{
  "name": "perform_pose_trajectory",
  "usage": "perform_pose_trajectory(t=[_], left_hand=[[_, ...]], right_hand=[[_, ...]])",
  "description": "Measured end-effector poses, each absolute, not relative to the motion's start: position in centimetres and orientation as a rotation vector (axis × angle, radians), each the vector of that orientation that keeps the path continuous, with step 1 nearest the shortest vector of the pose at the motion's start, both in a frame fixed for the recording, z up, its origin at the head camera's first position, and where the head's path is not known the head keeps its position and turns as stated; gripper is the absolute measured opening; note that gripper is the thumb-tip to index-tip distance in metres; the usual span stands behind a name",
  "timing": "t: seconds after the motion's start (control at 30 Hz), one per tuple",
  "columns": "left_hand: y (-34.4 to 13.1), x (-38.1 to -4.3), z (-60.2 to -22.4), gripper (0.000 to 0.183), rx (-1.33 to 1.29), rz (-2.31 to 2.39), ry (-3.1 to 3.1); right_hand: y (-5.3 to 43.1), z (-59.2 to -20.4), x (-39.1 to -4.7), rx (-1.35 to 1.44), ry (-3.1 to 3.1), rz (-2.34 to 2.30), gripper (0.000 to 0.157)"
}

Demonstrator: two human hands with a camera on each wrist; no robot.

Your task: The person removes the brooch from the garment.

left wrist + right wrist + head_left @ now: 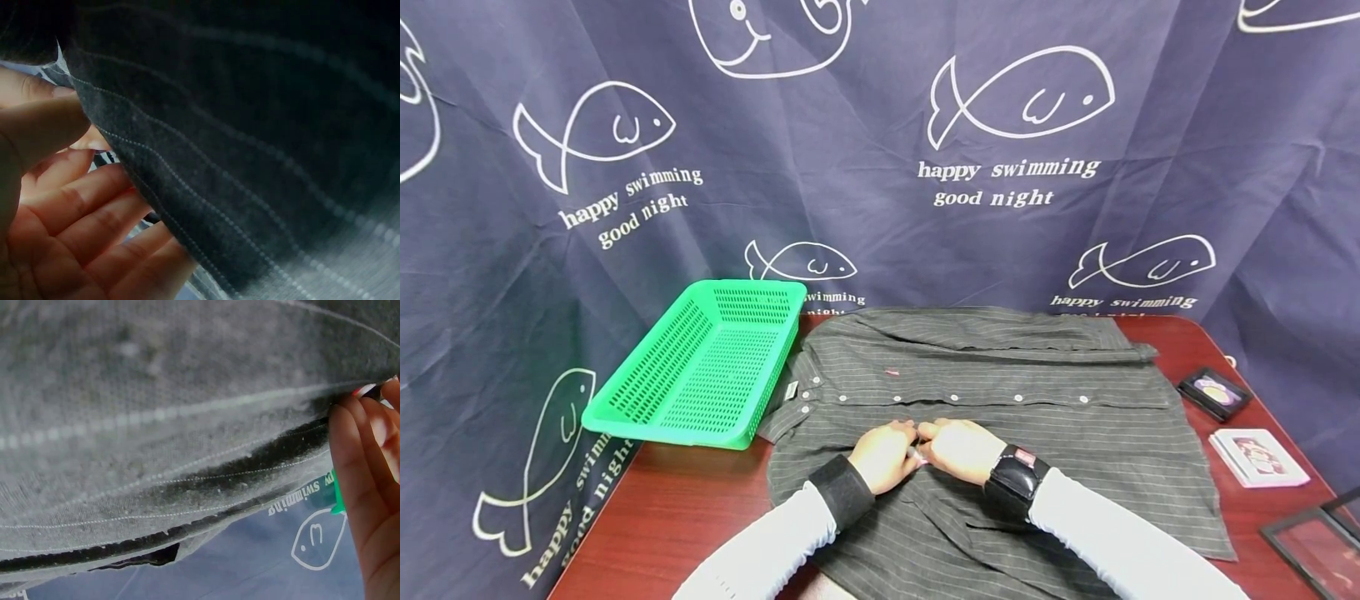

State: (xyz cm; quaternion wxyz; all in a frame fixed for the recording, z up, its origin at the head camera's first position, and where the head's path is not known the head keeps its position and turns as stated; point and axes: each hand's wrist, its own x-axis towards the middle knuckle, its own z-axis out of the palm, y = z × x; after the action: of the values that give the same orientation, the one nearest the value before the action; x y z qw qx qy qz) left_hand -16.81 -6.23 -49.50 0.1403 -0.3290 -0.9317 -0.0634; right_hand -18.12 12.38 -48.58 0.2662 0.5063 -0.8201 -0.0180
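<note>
A dark grey shirt with thin white stripes [1037,450] lies spread on the table, its row of white buttons running across and its collar to the left. Over its middle, my left hand [883,457] and right hand [962,450] meet with curled fingers. Between them shows a small whitish thing with a pink part [917,456]; its kind is mostly hidden by the fingers. In the right wrist view, a red and white bit [364,391] peeks out beside the fingertips. Shirt cloth [250,156] covers part of the left wrist view. A small red mark [891,372] shows above the buttons.
A green plastic basket [767,367] stands at the left, over the collar's edge. On the right lie a black case [1215,393], a white stack with a printed picture [1258,458] and a black-framed clear item [1318,546]. A patterned blue curtain [880,167] hangs behind.
</note>
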Motion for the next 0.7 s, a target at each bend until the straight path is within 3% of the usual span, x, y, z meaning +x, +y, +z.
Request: perform_pose_trajectory(t=[0.7], left_hand=[[-6.14, -16.99, -49.68, 0.024, -0.943, -0.197, -2.708]], right_hand=[[12.62, -48.65, -18.38, 1.419, -2.261, 0.059, 0.007]])
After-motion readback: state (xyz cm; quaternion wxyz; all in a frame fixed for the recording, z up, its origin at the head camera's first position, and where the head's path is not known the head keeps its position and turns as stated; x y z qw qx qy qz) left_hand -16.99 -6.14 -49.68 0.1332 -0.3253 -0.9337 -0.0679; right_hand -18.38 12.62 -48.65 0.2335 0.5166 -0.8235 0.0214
